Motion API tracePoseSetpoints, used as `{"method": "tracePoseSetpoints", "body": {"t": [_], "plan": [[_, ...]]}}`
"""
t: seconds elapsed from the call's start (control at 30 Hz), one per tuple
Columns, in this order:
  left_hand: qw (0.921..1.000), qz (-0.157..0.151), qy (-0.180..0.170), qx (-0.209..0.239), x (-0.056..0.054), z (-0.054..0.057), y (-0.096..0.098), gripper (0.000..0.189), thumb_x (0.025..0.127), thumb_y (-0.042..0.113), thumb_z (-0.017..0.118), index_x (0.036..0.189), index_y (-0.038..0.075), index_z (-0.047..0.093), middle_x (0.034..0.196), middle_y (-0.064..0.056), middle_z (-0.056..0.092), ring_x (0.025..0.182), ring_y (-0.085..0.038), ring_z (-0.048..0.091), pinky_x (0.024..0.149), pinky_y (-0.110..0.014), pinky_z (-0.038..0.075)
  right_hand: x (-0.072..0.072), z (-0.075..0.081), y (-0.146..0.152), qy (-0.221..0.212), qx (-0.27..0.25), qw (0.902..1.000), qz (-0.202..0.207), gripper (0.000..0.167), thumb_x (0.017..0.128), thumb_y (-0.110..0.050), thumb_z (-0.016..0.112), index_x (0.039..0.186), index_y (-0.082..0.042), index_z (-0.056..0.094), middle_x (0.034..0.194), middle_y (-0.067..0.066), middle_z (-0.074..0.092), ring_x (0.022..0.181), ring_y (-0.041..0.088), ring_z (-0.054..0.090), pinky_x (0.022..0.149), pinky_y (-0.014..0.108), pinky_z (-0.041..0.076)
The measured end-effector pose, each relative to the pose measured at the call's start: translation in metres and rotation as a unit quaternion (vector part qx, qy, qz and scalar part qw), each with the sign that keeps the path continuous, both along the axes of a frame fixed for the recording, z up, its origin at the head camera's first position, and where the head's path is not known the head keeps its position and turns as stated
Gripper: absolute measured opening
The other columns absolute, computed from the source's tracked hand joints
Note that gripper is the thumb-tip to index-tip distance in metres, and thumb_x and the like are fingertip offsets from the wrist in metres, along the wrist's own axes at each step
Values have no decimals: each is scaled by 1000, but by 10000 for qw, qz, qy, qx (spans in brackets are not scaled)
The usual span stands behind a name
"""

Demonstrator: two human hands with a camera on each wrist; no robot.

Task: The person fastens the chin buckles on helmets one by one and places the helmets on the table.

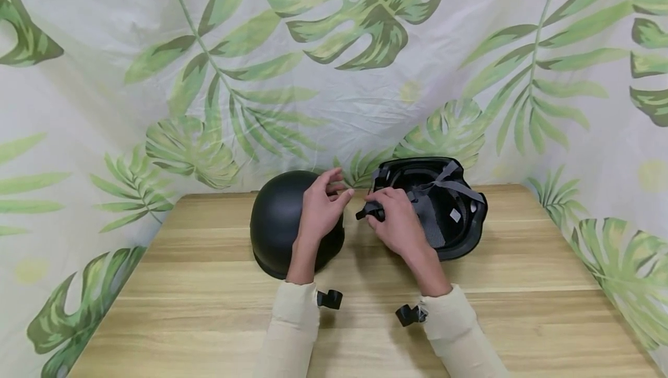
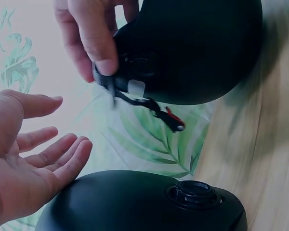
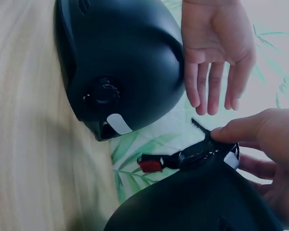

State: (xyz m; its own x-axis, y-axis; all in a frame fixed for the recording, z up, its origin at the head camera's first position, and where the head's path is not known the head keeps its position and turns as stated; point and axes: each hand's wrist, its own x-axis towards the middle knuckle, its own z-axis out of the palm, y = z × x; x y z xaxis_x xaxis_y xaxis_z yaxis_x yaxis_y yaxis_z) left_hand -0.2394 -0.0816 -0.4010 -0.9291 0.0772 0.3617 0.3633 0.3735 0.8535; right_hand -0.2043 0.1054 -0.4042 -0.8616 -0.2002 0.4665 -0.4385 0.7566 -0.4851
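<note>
While one matte black helmet (image 1: 276, 215) sits dome-up on the left of the wood-grain table (image 1: 209, 297), the left hand (image 1: 322, 204) hovers over its right side, fingers loose and nothing in them. Can't tell if the wrist brushes the shell. Just right of that there's a black strap (image 1: 373, 209), pinched between thumb and fingers of the right hand (image 1: 394, 218), right at the left edge of a second black helmet (image 1: 443, 215). A buckle with a red piece (image 3: 151, 165) dangles by that edge too, easiest to spot from the wrist cams. That second lid is upturned at the back right of the table, gray straps (image 1: 451, 184) across the inside, little white label (image 1: 455, 215) on the lining.
</note>
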Motion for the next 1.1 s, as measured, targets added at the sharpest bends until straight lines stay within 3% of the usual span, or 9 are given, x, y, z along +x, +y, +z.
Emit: {"method": "tracePoseSetpoints", "body": {"t": [0.3,0.63,0.73,0.9,1.1], "plan": [[9999,-33,-99,-79,-1,-1,3,52,104,14,73,153,6,57,144,-19,66,128,-37,70,106,-49,59,0,9,12,-161,-896,9958,-62,29,96,-10,81,125,-7,76,119,14,74,112,35,71,98,54,57],[9992,-159,-331,-176,-2,-4,4,53,106,17,71,155,7,55,146,-20,65,130,-37,70,107,-50,59,1,16,19,120,-1309,9913,-6,30,93,-9,85,121,-6,78,110,14,76,105,33,73,95,52,59],[9978,-232,-506,-364,-2,-4,4,53,106,19,70,156,9,55,144,-18,66,129,-35,70,104,-51,60,1,16,21,-27,-1229,9924,-9,30,93,-11,85,122,-6,78,110,14,76,105,33,73,96,53,59],[9920,-500,-973,-626,0,-4,5,53,106,18,69,156,12,55,145,-15,67,131,-32,70,103,-51,60,-2,12,29,-574,-672,9961,-72,30,96,-17,83,125,-10,77,112,12,75,108,34,72,97,54,58],[9859,-696,-1348,-701,-2,-8,10,56,105,17,70,158,14,52,148,-13,66,134,-32,67,105,-49,60,-4,13,44,-1133,-420,9927,64,33,97,-24,82,128,-12,75,114,11,76,112,34,72,97,54,57]]}}
